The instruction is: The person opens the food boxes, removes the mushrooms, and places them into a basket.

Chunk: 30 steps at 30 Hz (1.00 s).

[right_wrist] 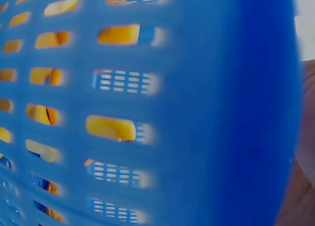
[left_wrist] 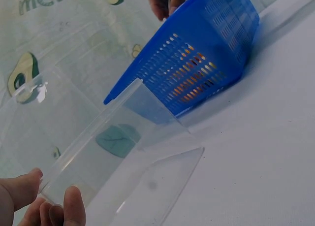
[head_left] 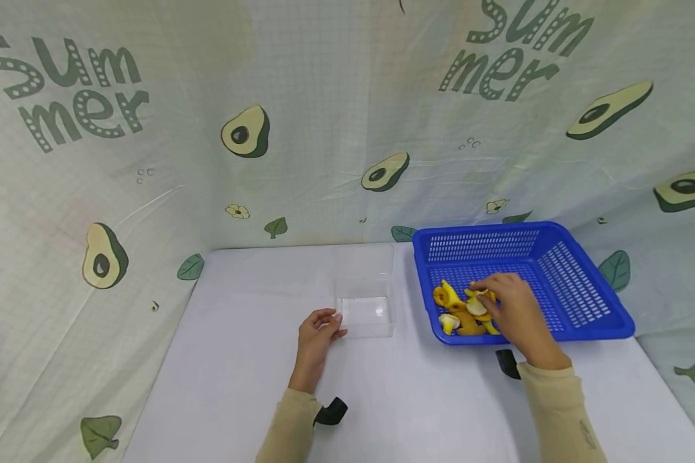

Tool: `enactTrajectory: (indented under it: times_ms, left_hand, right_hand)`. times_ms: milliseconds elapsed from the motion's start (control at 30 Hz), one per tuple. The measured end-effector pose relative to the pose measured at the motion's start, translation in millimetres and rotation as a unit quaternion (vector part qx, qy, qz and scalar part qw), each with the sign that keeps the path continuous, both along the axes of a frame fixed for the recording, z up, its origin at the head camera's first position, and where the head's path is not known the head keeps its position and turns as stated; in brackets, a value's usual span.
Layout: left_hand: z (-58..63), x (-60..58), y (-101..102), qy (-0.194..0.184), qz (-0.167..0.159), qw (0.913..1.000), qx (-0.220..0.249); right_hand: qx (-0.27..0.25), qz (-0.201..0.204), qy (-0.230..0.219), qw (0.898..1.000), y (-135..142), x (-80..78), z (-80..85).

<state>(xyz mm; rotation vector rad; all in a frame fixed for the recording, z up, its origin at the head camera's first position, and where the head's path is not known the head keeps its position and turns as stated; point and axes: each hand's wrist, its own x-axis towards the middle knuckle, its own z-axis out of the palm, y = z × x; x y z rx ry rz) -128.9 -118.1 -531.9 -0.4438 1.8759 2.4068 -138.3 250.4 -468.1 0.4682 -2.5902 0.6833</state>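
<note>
A clear plastic box point(head_left: 366, 312) with its hinged lid point(head_left: 363, 262) laid back stands on the table. At its left wall is my left hand point(head_left: 316, 337); thumb and fingers pinch the edge near the hinge, as the left wrist view shows. Several yellow, mushroom-like pieces point(head_left: 469, 323), some with pale faces, lie heaped in the left part of a blue basket point(head_left: 585, 276). Over that heap my right hand point(head_left: 517, 315) reaches across the front rim, with a pale-faced yellow piece point(head_left: 476, 306) between thumb and fingertips. The basket wall hides the fingertips in the right wrist view.
The slotted blue basket stands at the right of the white table point(head_left: 237, 360), close to the box. Behind the table hangs a curtain point(head_left: 313, 128) printed with avocados. Black wrist mounts point(head_left: 331, 411) stick out by both sleeves.
</note>
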Motion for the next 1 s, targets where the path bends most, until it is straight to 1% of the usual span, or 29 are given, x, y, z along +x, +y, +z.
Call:
enactTrajectory:
  times_ms: [133, 400, 733, 1000]
  left_hand:
    - [-0.3, 0.8, 0, -0.003, 0.001, 1.0, -0.003]
    - [-2.1, -0.3, -1, -0.002, 0.001, 1.0, -0.006]
    - [-1.9, -0.1, -5, -0.001, 0.006, 1.0, -0.005]
    - [-2.1, 0.3, -6, -0.013, 0.01, 0.9998, -0.013]
  right_hand:
    - [0.006, -0.004, -0.015, 1.0, -1, 2.8, -2.3]
    - [0.008, 0.007, 0.004, 1.0, -3, 7.1, -7.3]
    - [0.006, 0.0, 0.005, 1.0, -5, 13.2, -9.1]
    - [0.004, -0.002, 0.019, 1.0, 0, 17.1, -12.1]
